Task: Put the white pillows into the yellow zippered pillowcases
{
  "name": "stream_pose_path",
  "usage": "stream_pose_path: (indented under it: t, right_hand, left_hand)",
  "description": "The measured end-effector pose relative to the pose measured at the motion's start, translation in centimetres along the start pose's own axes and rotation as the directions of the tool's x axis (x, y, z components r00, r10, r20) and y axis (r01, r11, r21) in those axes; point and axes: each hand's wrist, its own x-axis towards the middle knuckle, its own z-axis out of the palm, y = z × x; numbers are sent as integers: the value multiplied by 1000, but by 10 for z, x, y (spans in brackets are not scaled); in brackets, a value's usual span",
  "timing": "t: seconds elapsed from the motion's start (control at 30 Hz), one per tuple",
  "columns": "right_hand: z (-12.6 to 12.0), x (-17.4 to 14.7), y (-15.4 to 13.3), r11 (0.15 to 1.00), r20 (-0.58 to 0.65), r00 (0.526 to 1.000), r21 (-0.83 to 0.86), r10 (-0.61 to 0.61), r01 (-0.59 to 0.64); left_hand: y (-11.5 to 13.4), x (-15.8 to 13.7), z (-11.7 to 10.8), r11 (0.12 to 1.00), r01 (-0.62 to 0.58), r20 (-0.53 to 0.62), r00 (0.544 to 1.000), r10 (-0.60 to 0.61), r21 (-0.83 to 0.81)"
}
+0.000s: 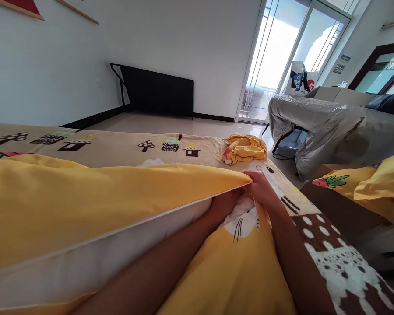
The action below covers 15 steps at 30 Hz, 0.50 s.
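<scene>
A yellow duvet cover (124, 188) spreads across the bed with its long opening edge lifted. Whitish fabric (85, 258) shows inside that opening. My right hand (260, 188) is closed on the cover's edge at the corner of the opening. Through the opening reaches my left forearm, and my left hand (228, 200) is up against the same corner, beside my right hand. The cover's edge and folds hide its fingers. Bunched white cloth (242, 206) lies just below both hands. A white cat-like face with whiskers (241, 227) is printed on the lower yellow layer.
A patterned beige and brown blanket (210, 148) covers the bed. Crumpled yellow cloth (246, 148) lies at its far right corner. More yellow fabric (381, 183) rests on a brown surface at right. Beyond stands plastic-wrapped furniture (335, 127); a black panel (160, 89) leans by the wall.
</scene>
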Motion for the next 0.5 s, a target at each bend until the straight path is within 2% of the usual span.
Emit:
stream_pose_path:
  t: [0.1, 0.3, 0.5]
  right_hand:
    - [0, 1, 2, 1000, -18, 1000, -13, 1, -1]
    - [-1, -1, -3, 998, -15, 1000, -48, -27, 27]
    - [3, -3, -8, 997, 8, 1000, -79, -25, 26]
  left_hand:
    - [-2, 4, 5, 999, 43, -23, 999, -44, -30]
    - [-13, 16, 8, 982, 179, -31, 984, -177, 59]
    - [-26, 22, 21, 990, 111, -55, 993, -107, 85]
